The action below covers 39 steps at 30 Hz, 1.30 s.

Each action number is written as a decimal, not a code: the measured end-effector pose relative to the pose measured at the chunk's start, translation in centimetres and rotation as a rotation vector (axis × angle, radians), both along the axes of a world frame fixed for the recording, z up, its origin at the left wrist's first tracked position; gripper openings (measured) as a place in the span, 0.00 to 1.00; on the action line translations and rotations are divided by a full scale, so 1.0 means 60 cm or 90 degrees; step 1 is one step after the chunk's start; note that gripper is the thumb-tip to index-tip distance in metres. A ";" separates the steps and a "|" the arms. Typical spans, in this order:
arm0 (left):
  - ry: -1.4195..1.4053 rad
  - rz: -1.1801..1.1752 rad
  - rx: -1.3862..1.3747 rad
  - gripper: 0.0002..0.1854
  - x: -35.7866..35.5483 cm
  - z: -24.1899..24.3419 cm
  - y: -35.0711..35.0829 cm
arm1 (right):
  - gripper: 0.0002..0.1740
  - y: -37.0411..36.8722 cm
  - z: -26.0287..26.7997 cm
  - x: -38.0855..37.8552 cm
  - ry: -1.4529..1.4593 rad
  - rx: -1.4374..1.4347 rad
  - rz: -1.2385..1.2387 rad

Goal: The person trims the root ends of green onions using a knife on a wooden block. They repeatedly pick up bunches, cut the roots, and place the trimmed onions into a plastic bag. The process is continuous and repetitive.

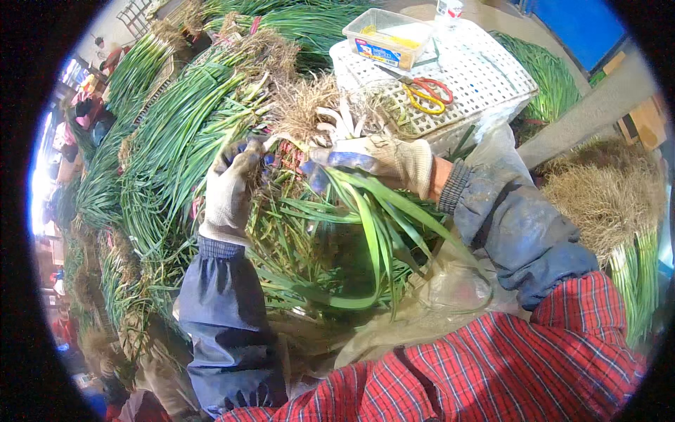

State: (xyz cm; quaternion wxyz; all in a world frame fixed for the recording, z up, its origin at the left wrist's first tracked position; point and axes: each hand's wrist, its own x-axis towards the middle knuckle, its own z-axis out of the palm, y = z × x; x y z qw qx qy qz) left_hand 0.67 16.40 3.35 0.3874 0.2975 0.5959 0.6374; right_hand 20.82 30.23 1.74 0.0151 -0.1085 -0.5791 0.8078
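Note:
My right hand [364, 158], in a white knit glove with a bluish palm, is closed around a small bunch of green onions [369, 205]. Their white stems point up, and the long green leaves hang below it. My left hand [240, 163], gloved the same way, is to the left beside the roots of a heap of green onions [179, 126]; its fingertips are bent, and whether they pinch a stalk or root is unclear. Dry roots [306, 105] lie just above and between the hands. Loose leaves and trimmings [300, 248] are spread below them.
An upturned white plastic crate [490, 68] at the upper right carries scissors [422, 92] with red and yellow handles and a clear plastic tub [393, 34] of yellow bits. More green onions with roots [606, 195] stand at the right. Other people are at the far left.

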 end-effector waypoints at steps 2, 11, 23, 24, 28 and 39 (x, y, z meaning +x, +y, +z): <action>0.084 0.063 -0.026 0.12 0.005 0.024 -0.015 | 0.22 -0.012 0.016 -0.008 0.045 -0.022 0.006; 0.320 -0.037 0.058 0.12 0.061 0.037 0.008 | 0.20 0.014 -0.023 -0.034 0.172 -0.247 0.120; 0.139 0.065 0.081 0.13 0.094 0.009 0.042 | 0.07 0.008 -0.023 -0.034 0.195 -0.305 0.115; 0.049 0.094 0.099 0.12 0.105 0.017 0.050 | 0.07 0.016 -0.021 -0.036 0.193 -0.316 0.129; -0.152 0.044 0.063 0.12 0.078 -0.005 0.050 | 0.10 0.036 -0.005 -0.030 0.163 -0.238 0.008; 0.000 -0.209 -0.086 0.12 0.162 -0.024 0.027 | 0.15 0.087 -0.029 -0.046 0.175 -0.343 -0.032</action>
